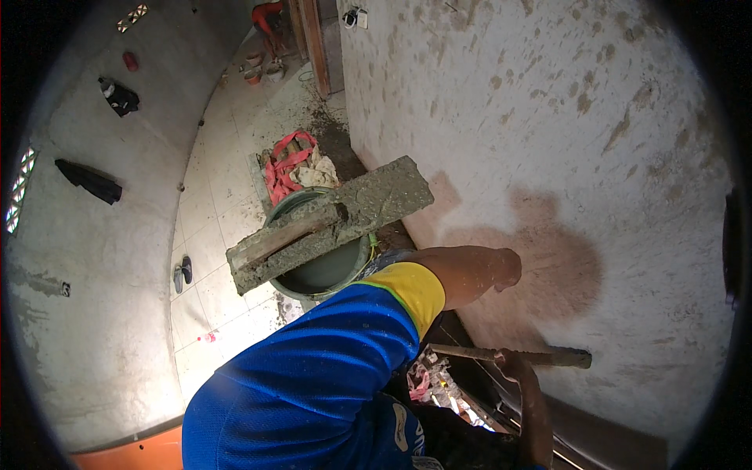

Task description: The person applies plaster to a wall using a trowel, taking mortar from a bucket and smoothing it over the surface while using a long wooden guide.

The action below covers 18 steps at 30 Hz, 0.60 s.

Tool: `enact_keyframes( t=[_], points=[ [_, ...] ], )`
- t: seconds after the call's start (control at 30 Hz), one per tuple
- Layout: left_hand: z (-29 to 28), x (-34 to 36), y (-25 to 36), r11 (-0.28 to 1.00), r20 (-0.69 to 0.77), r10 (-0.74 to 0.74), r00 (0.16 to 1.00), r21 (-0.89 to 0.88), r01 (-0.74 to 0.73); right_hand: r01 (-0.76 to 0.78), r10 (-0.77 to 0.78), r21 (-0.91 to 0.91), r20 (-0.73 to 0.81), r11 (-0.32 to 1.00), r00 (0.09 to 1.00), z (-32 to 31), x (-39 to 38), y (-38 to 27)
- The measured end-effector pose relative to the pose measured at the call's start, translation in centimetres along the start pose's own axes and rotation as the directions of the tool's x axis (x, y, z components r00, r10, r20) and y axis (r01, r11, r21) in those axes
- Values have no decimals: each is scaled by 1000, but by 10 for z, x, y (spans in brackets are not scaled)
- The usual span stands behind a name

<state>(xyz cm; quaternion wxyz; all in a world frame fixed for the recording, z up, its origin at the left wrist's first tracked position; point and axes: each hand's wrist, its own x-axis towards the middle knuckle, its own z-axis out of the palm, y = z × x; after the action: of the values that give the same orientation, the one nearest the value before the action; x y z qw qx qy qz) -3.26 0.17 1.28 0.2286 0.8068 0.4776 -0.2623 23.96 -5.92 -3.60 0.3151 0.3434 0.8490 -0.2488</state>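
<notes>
My left hand reaches out to the pale plastered wall on the right, darkened around it by a damp patch and shadow; its fingers are mostly hidden behind it. Below it, my right hand is closed on a long, narrow float lying against or very near the wall. To the left, a cement-coated board with a wooden handle rests across a grey tub of cloudy water.
Red and cream cloths lie behind the tub. Dark footwear and a plastic bottle are on the tiled floor. At the back, a person in red bends near buckets beside a wooden doorframe.
</notes>
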Motion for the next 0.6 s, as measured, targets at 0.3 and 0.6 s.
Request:
enact_keyframes(
  t=[0.3, 0.6],
  points=[
    [5, 8, -1, 1000, -10, -13, 1000, -26, 13, 5, -5, 11, -8, 1000, 1000, -8, -6, -11],
    [-3, -7, 3, 999, -26, -15, 1000, -35, 14, -17, 17, 40, 8, 999, 1000, -8, -7, -9]
  ],
)
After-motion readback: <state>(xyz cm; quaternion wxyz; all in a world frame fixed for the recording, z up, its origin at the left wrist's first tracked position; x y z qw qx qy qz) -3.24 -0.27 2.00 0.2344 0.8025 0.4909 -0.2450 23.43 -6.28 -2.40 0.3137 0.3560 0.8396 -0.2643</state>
